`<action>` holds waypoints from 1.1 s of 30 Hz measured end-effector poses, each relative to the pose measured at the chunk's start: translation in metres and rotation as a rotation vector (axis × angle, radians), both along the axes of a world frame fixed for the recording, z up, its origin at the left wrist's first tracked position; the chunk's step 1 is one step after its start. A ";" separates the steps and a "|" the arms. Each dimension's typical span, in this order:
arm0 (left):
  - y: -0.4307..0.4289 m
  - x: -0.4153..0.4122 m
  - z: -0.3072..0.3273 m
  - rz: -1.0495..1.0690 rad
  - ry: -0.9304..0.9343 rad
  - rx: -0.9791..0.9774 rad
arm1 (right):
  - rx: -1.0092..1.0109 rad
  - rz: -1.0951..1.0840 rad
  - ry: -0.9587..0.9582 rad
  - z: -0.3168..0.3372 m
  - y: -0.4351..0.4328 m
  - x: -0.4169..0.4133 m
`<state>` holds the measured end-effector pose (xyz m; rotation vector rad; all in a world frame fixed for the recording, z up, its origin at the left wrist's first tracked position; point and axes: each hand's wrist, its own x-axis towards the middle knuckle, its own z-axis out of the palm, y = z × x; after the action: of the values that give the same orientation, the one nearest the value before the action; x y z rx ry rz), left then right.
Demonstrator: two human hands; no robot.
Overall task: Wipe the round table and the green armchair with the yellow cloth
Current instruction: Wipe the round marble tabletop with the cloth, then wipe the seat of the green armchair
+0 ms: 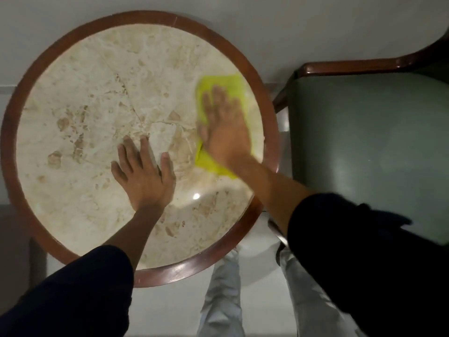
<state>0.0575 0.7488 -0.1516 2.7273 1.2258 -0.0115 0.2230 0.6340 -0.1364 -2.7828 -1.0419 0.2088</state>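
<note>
Dark sleeves (pixel 364 251) lead to hands: right hand (pixel 227 132) flat on yellow cloth (pixel 226 86), left hand (pixel 143 171) on round table (pixel 21 98).

Pale glossy floor (pixel 170 310) fills the bottom, a plain light wall (pixel 291 32) the top. The room is dim. A dark strip (pixel 36 259) stands at lower left.

The round bench (pixel 73 98) fills the left and middle of the scene, with the armchair (pixel 364 132) just beside it on the right. On the bench, the cloth (pixel 228 88) lies near the right rim, under the flat right hand (pixel 226 132). The left hand (pixel 143 173) lies flat on the benchtop, left of the cloth and nearer. The person's legs (pixel 223 300) stand on the floor near the bench's near-right edge.
</note>
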 end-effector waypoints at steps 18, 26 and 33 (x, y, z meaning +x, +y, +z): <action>-0.119 0.128 0.027 -0.679 -0.060 0.052 | 0.561 -0.762 0.031 0.095 -0.273 -0.014; -0.145 0.146 -0.008 -0.711 0.053 0.058 | 0.030 -1.076 0.155 0.015 -0.367 0.014; -0.146 0.147 -0.011 -0.674 0.001 0.059 | 0.006 -1.104 0.062 -0.013 -0.364 0.065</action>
<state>0.2042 0.6025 -0.1621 3.0427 0.2596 -0.0531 0.2882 0.2702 -0.1498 -2.8455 0.5665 0.1262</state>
